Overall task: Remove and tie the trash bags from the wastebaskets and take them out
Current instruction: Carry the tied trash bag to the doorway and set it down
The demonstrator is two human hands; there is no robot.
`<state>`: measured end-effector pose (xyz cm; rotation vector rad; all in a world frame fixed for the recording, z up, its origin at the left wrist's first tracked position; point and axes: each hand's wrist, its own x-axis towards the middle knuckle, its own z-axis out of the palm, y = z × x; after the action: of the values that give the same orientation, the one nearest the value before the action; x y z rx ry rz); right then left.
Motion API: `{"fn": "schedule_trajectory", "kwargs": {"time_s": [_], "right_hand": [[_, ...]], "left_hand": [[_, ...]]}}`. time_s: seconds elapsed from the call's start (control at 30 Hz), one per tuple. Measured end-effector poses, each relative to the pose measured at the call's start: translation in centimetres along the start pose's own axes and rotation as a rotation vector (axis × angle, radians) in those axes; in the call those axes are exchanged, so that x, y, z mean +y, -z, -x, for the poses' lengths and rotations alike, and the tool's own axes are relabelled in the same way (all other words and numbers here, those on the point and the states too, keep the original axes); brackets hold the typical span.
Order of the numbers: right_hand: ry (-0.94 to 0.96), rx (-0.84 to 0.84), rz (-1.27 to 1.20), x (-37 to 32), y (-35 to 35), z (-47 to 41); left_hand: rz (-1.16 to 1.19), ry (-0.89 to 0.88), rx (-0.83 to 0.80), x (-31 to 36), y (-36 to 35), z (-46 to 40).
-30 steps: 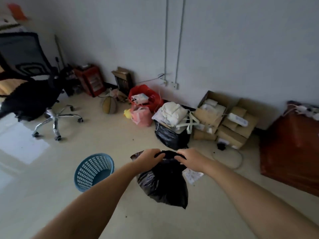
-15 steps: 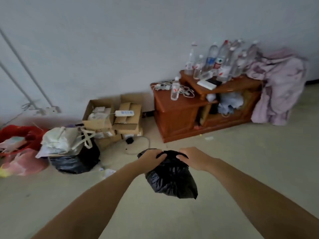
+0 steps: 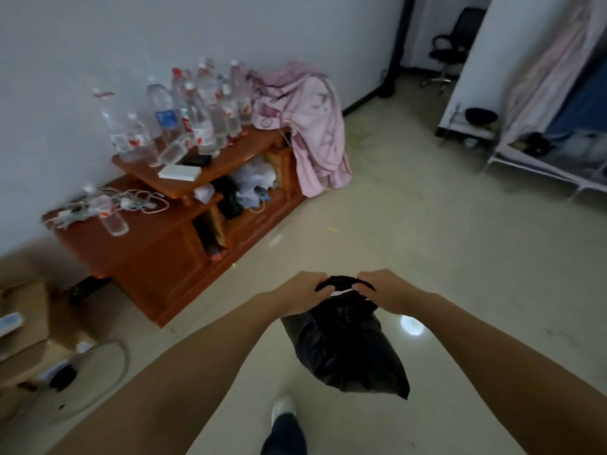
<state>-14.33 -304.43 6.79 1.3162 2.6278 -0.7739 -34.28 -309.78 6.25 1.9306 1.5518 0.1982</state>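
A black trash bag hangs in the air in front of me, full and bulging. My left hand grips the left side of its gathered top. My right hand grips the right side, so the bag's mouth is stretched as a short black band between both fists. The bag clears the floor. No wastebasket is in view.
A low red-brown wooden cabinet stands against the wall at left, loaded with several plastic bottles, cables and a pink cloth. Cardboard boxes lie at far left. A metal bed frame is at right, an office chair far back. My foot is below.
The view has swung right: the blue basket, black chair and boxes have left the frame, the cabinet has shifted left, and a bed and doorway appear. Both hands keep hold of the bag.
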Motion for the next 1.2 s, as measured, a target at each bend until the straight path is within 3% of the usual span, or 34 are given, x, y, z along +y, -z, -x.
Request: {"fn": "schedule_trajectory", "kwargs": {"time_s": [0.37, 0.67, 1.0, 1.2], "right_hand": [[-0.295, 0.173, -0.170, 12.7, 9.3, -10.4], [-0.401, 0.213, -0.217, 25.6, 16.8, -18.4], [-0.312, 0.174, -0.158, 44.1, 31.7, -30.2], [-0.242, 0.085, -0.111, 52.3, 37.3, -39.1]], "left_hand": [[-0.069, -0.198, -0.124, 1.2, 8.0, -23.9], [-0.084, -0.263, -0.184, 3.4, 10.5, -43.1], [0.042, -0.151, -0.062, 8.8, 15.3, -66.6], [0.021, -0.091, -0.051, 8.2, 18.2, -78.2]]}}
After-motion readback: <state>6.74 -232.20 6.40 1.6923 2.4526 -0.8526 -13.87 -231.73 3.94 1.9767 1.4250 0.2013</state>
